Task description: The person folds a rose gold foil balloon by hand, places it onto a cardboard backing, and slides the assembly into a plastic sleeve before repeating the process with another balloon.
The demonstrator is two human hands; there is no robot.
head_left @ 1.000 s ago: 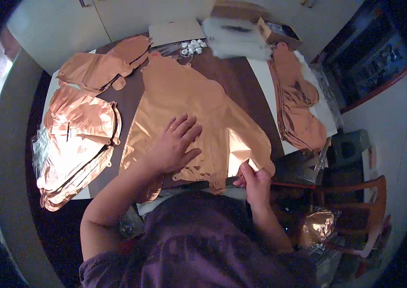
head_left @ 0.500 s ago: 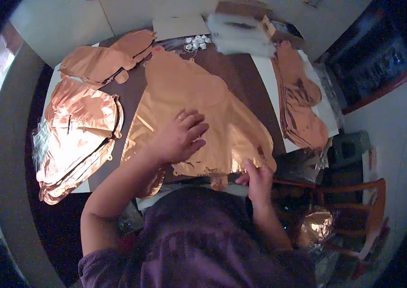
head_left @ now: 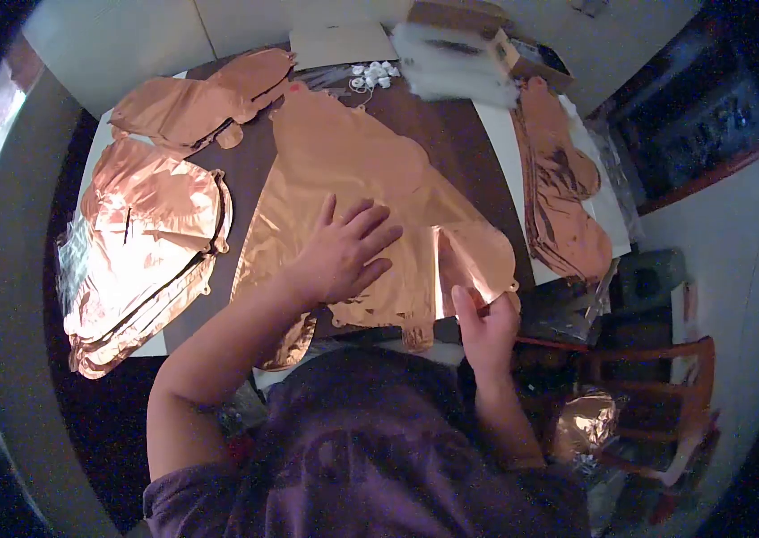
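Note:
A flat rose-gold foil balloon (head_left: 335,148) lies across the middle of the dark table, its lower edge near my body. My left hand (head_left: 348,255) rests over its centre with the fingers spread, holding nothing. At the lower right corner, my right hand (head_left: 489,332) has its thumb on top of the foil and its fingers at the edge, partly hidden. Beside that thumb, the lifted foil shows a bright crease. More flat foil balloons (head_left: 155,202) are stacked on the left, overlapped at the back by another stack (head_left: 178,108).
On the right, more folded foil balloons (head_left: 559,179) lie on a white sheet (head_left: 500,134). Small white pieces (head_left: 374,75), a cardboard sheet (head_left: 339,47) and an open box (head_left: 530,58) stand at the back. A wooden chair (head_left: 702,386) is at lower right.
My right hand has moved slightly right and raised the balloon's corner, so a bright fold now shows. The fingers of my left hand have spread wider over the foil.

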